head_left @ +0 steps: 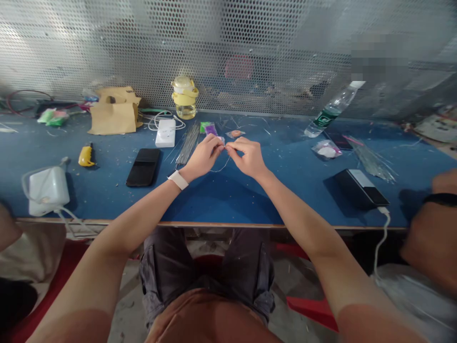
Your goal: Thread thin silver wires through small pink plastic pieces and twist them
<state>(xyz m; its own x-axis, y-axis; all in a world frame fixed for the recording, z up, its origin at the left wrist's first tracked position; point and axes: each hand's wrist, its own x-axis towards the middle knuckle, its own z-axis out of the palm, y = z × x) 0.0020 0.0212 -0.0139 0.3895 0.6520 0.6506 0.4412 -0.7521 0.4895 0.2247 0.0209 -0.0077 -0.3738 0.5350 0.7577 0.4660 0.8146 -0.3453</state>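
Note:
Over the middle of the blue table (228,205), my left hand (205,155) and my right hand (248,156) meet almost fingertip to fingertip. Each is closed in a pinch. A thin pale strand (223,167), wire or thread, curves below the fingers and seems to run up to the right fingertips. Whatever small piece sits between the fingertips is too tiny to make out. Just left of my left hand lies a bundle of thin grey wires (188,145). Behind the hands are a purple packet (210,129), a green packet (203,126) and a small bag with orange contents (235,134).
Left are a black phone (143,166), white power bank (165,133), yellow-handled tool (86,156) and white adapter (49,190). Right are a water bottle (328,114), black box (360,188) and another wire bundle (371,159). Another person's arm (433,233) is at the right edge.

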